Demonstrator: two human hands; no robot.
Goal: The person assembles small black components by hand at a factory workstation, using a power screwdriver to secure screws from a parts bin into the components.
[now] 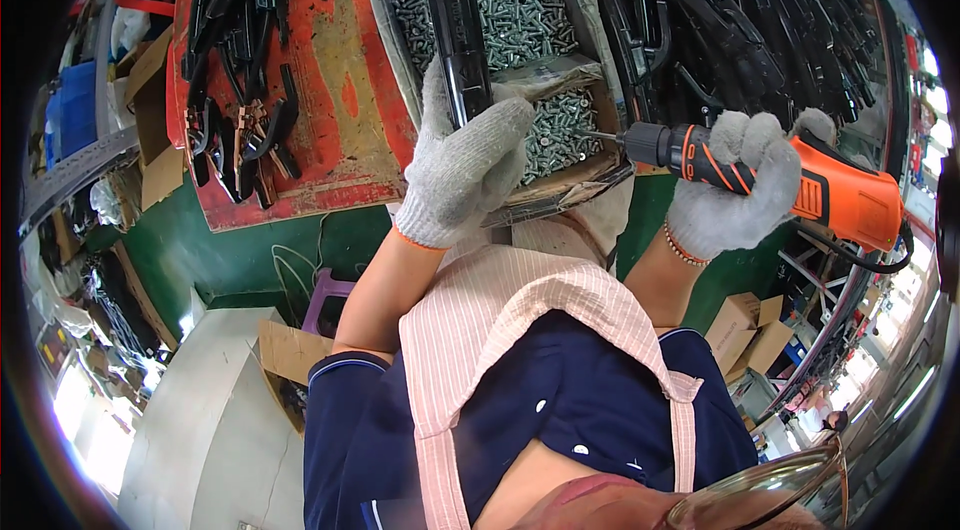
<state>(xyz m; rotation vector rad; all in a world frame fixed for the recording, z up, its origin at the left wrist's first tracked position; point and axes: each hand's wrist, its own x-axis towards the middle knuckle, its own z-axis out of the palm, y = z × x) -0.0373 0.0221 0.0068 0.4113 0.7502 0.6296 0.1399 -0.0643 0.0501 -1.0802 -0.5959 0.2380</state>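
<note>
My left hand (462,155), in a grey knit glove, is closed around the lower end of a long glossy black plastic part (455,25). That part extends away from me over a box of screws (515,5). In my right hand (740,185), also gloved, is an orange and black power screwdriver (850,192) with a cord at its rear. Its bit points left, over the smaller compartment of loose screws (562,130), close to its right side. The fingers of my right hand wrap round the tool's body.
A worn red tabletop (340,60) lies under the boxes. Black parts with copper-coloured jaws (250,135) lie at the left. Many long black parts (720,20) are heaped at the right. Cardboard boxes (745,330) stand below on the right, and a purple stool (325,298) below on the left.
</note>
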